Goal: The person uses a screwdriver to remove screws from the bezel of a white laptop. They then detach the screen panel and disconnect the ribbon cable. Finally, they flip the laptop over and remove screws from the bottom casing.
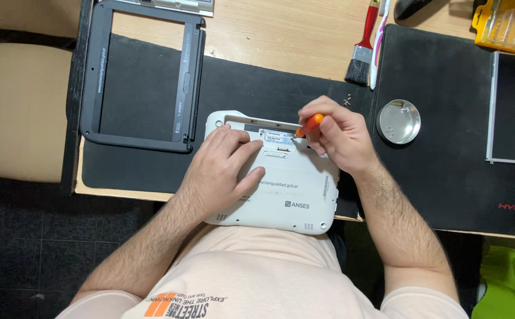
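A small white plastic laptop (pixel 287 183) lies upside down at the near edge of the wooden desk (pixel 269 35), partly on a black mat (pixel 441 153) and partly over the person's lap. The left hand (pixel 222 171) lies flat on the laptop's bottom with its fingers spread a little, and it seems to press down so the laptop does not slide. The right hand (pixel 337 133) pinches a small screwdriver with an orange handle (pixel 309 125) between the thumb and the fingers. The tip points down at the back edge of the laptop, beside a long open slot, likely where a screw sits, though the screw is too small to see. A round silver metal dish (pixel 398 121) sits on the mat just to the right of that hand, close enough to reach easily, and a few tiny things lie in it. A black plastic screen frame (pixel 142 77) lies to the left, well apart from the laptop. A paintbrush with a red handle (pixel 364 44) and a toothbrush (pixel 379 41) lie side by side at the far edge of the mat. A yellow plastic box of bits (pixel 509 26) sits in the far right corner.
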